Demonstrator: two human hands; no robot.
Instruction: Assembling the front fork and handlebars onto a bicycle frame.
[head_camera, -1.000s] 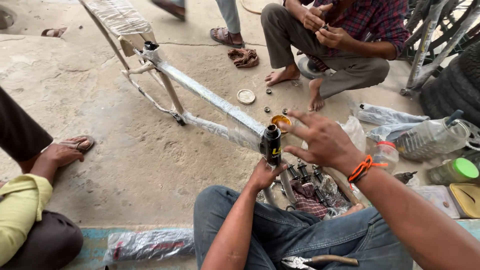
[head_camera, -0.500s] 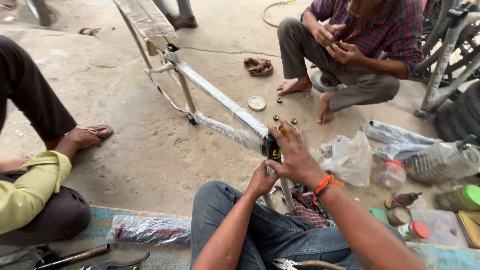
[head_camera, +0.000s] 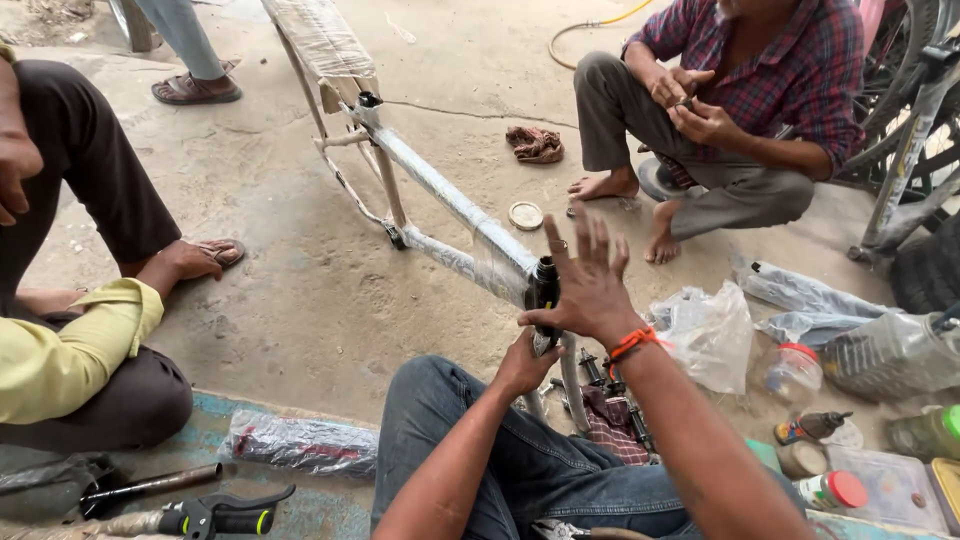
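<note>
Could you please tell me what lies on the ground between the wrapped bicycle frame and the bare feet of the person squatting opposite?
In the head view, a small round lid lies on the concrete between the bicycle frame and the squatting person's feet; a crumpled brown rag lies farther back.

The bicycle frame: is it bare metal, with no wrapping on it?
No: the bicycle frame is covered in clear plastic wrap along its tubes.

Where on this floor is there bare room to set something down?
Bare concrete lies left of the plastic-wrapped white bicycle frame, toward the sandalled foot. It is crowded right of the person's hands, around the crumpled clear plastic bag and red-lidded jar.
</note>
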